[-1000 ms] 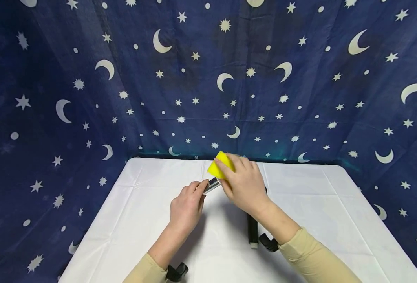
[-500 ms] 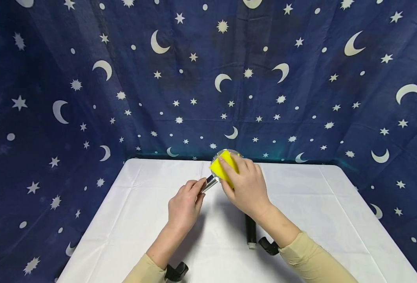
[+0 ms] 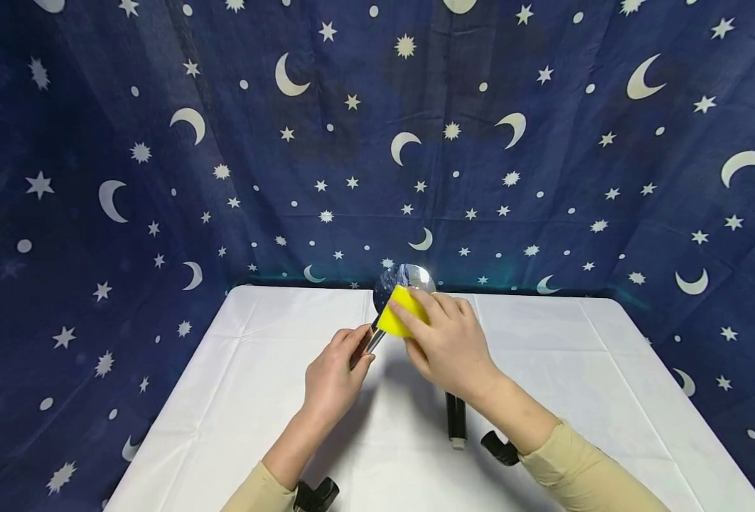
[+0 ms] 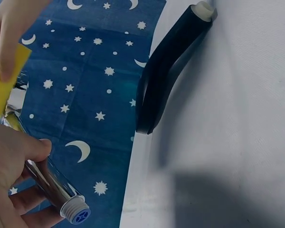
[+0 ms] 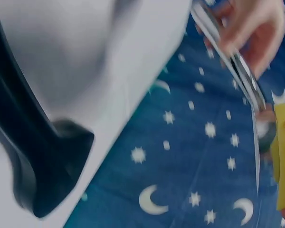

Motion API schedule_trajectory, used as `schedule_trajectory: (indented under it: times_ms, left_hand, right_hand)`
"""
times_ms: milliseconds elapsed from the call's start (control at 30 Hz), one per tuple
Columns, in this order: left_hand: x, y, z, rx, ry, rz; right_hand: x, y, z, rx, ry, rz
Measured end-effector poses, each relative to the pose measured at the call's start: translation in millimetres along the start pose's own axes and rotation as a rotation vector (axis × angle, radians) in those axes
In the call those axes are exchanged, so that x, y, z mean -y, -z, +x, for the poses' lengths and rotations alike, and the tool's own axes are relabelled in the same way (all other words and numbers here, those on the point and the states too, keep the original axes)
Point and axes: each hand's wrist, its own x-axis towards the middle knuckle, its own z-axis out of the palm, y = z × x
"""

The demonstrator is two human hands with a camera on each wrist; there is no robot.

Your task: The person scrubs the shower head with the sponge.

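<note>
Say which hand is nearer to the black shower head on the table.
Right. The right hand, holding a yellow sponge, partly hides the black shower head in the head view; the left hand, gripping the chrome shower head, is farther away, leftward.

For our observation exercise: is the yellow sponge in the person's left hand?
No, the right hand grips the yellow sponge in the head view.

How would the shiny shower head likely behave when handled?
The shiny shower head probably feels slippery, given its mirror-like finish. It seems stiff, reaching beyond the left hand without visible sag. Broad at one end, it may be top-heavy.
</note>
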Motion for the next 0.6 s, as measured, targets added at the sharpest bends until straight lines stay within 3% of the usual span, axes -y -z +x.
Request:
schedule_trajectory:
  times_ms: [100, 233, 367, 467, 600]
  left_hand:
    - [2.4, 1.2, -2.1, 0.001, -0.009, -0.009]
    - [5.6, 1.2, -4.4, 0.002, -0.016, -0.009]
    - [7.4, 0.7, -7.0, 0.029, 0.015, -0.073]
    - [6.5, 0.8, -7.3, 0.071, 0.058, -0.176]
    - [3.5, 1.0, -5.8, 0.127, 0.115, -0.336]
  right_hand:
    - [-21, 6, 9, -0.029, -0.097, 0.034]
    - [-43, 10, 17, 0.000, -0.283, 0.112]
    - [-48, 11, 16, 0.047, -0.418, 0.262]
    - [-43, 8, 12, -0.004, -0.440, 0.350]
    - [-34, 0, 8, -0.155, -0.392, 0.394]
